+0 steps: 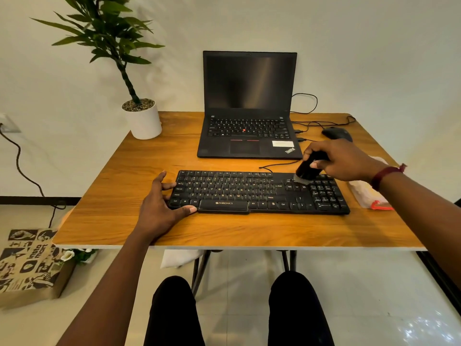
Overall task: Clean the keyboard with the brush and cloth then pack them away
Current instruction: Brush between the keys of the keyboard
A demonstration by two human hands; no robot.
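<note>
Two hands on the job, brushing step in hand. Far left, a printed paper bag [30, 265] on the floor and a potted plant [143, 118] on the back-left corner of the table [224, 231]; neither is involved. Left hand [162, 208] grasps the Zebronics keyboard [259, 193] at its left front corner, thumb along the front edge, fingers curled against the left end, pinning it down. The Zebronics keyboard lies flat near the table's front edge, and a cable leaves its back edge. Behind it is an open ThinkPad laptop [249, 108], screen dark. Right of centre is the brush [308, 168]: black body, pale bristles down on the upper keys between the main block and the numpad. Right hand [341, 158] is wrapped around the brush body, thumb across it. A black wired mouse [336, 133] sits behind that hand. The cloth [366, 196] lies just beside the keyboard's right end, pale with orange-red trim, partly hidden by the right forearm, no hand on it. My read: brush stage, with wipe and pack-away not yet done. Next move calls for short strokes along the key rows, with light pressure so the bristles reach the gaps. The left hand needs to hold firm so the board doesn't skate. After that, swap brush for cloth, an easy reach to the right. Can't tell where the tools get packed, since no obvious case is in sight.
</note>
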